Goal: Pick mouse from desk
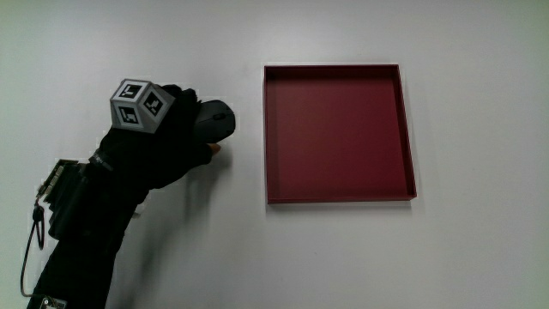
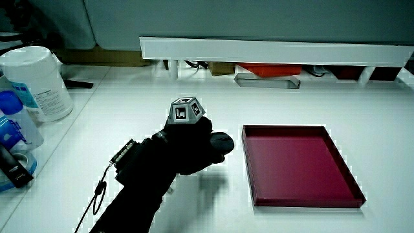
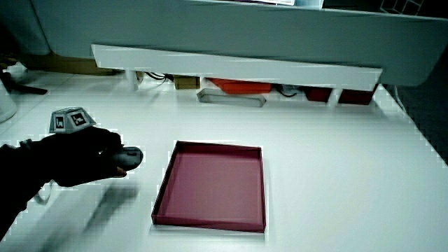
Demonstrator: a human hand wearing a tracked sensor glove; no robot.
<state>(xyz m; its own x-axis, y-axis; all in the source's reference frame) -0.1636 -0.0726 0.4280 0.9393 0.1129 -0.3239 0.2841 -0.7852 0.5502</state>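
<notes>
A dark grey mouse (image 1: 220, 118) sits in the grip of the black-gloved hand (image 1: 176, 137), beside the dark red tray (image 1: 268, 137). The fingers curl over its top, and only the end toward the tray shows. In both side views the hand (image 2: 184, 152) (image 3: 84, 164) holds the mouse (image 2: 222, 141) (image 3: 131, 157) a little above the white table, and a shadow lies on the table beneath them. The patterned cube (image 1: 137, 106) rides on the back of the hand. The tray (image 2: 304, 202) (image 3: 210, 222) has nothing in it.
A white canister (image 2: 39, 81) and a blue bottle (image 2: 11, 123) stand at the table's edge beside the forearm. A low white partition (image 2: 272, 48) (image 3: 238, 63) runs along the table, with a flat grey piece (image 2: 267, 80) lying in front of it.
</notes>
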